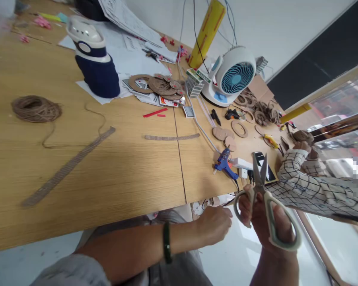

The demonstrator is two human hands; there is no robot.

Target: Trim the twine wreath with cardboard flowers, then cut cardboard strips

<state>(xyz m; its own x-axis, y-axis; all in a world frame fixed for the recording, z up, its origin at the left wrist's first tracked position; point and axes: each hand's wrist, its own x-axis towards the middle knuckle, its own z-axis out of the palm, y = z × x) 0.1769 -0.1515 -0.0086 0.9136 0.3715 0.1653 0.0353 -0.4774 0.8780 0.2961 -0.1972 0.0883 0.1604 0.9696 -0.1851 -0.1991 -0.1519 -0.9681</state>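
My right hand (pixel 258 218) grips scissors (pixel 259 180) with pale handles, fingers through the loops and the blades spread apart, pointing up. Beside it, past the table's front edge, is my left hand (pixel 214 224), with a dark green bangle (pixel 166 242) on the wrist. Its fingers are curled closed; whether anything is inside is hidden. On the table lie a long brown woven strip (pixel 71 165) at the left and a shorter strip (pixel 172 137) across the seam. A coil of brown cord (pixel 35 109) rests farther left. The blue glue gun (pixel 225 163) lies nearest the scissors.
A fan (pixel 237 75), a yellow roll (pixel 207 33) and a navy-and-white bottle (pixel 97 67) stand along the back. Cardboard rings (pixel 239 128) and discs (pixel 223 135) lie at the right. A phone (pixel 263 167) lies by a co-worker's checked sleeve (pixel 295 169). A white cable (pixel 201 128) crosses the table.
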